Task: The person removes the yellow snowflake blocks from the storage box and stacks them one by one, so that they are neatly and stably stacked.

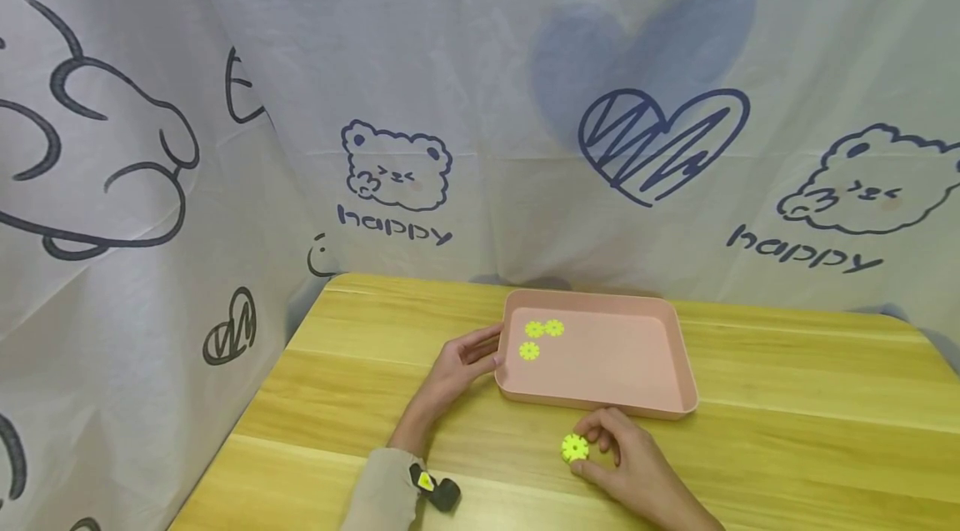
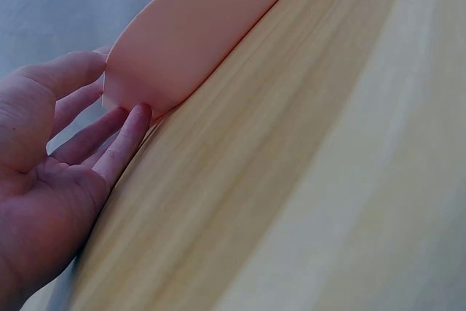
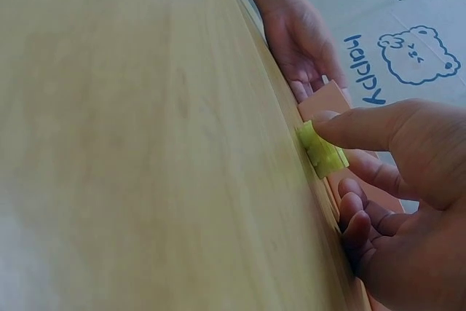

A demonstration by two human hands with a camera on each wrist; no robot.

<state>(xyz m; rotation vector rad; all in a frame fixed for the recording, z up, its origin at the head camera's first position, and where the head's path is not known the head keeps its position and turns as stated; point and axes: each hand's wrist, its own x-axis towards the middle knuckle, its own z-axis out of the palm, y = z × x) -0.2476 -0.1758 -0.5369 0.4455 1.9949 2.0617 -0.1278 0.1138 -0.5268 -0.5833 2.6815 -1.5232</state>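
Between thumb and fingertips, my right hand [image 1: 633,464] pinches a yellow-green notched disc [image 1: 575,448] just in front of the pink tray [image 1: 592,406]. From the side, in the right wrist view, the held yellow-green piece [image 3: 322,152] looks thick, like a stack of discs; the count cannot be told. My left hand [image 1: 453,368] touches the tray's left wall with nearly straight fingers; in the left wrist view its fingertips rest at a corner of the pink wall [image 2: 182,34]. Three similar discs [image 1: 529,351] lie in the tray's left part, two of them side by side.
The wooden table [image 1: 810,431] reaches to a hanging white cloth [image 1: 480,97] with printed bears and hearts at the back and left. A black strap device [image 1: 444,494] is on the left wrist, over a beige sleeve [image 1: 382,491].
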